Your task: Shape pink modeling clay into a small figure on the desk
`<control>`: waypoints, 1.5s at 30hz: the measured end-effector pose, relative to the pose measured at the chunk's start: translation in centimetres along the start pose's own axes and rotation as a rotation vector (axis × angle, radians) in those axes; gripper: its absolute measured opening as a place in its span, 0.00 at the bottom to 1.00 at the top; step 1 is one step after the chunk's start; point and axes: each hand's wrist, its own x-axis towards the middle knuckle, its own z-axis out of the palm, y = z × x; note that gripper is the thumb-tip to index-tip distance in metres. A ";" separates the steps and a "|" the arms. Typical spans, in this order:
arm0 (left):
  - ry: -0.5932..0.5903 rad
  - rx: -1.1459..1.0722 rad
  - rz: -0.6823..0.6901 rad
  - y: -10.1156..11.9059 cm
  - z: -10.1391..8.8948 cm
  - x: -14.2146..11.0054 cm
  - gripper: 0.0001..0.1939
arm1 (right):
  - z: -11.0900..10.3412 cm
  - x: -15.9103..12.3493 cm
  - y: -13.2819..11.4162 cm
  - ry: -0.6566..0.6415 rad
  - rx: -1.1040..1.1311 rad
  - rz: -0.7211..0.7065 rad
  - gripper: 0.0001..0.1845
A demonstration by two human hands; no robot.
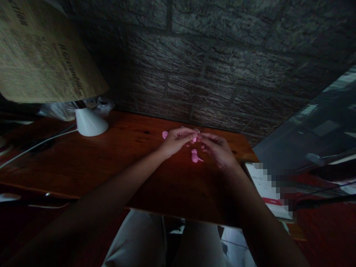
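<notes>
in the head view, the left hand (175, 141) and right hand (219, 148) met near the centre of the frame, fingertips of both pinched on a small pink piece (194, 139). a pink figure (195, 157) lay just below them on the wooden table (111, 159); a lamp (52, 63) stood at upper left.

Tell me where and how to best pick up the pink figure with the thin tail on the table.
Pinch the pink figure lightly by its thick, rounded body, probably coming from the left. The thin tail juts out to the right and looks easy to bend, while the smaller lump at the far end offers less to hold.
</notes>
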 end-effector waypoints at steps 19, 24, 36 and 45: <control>0.016 0.070 -0.014 0.2 0.2 -0.1 0.15 | 0.4 -0.2 -0.5 0.091 -0.057 -0.094 0.17; 0.003 0.070 -0.005 0.0 0.2 -0.1 0.14 | 0.3 -0.1 -0.4 0.091 -0.113 -0.122 0.18; -0.038 0.070 -0.009 -0.8 0.2 0.0 0.13 | 0.3 0.1 0.1 0.073 -0.161 -0.154 0.17; -0.023 0.068 -0.006 -1.1 0.3 0.1 0.11 | 0.2 0.0 0.0 0.085 -0.190 -0.163 0.14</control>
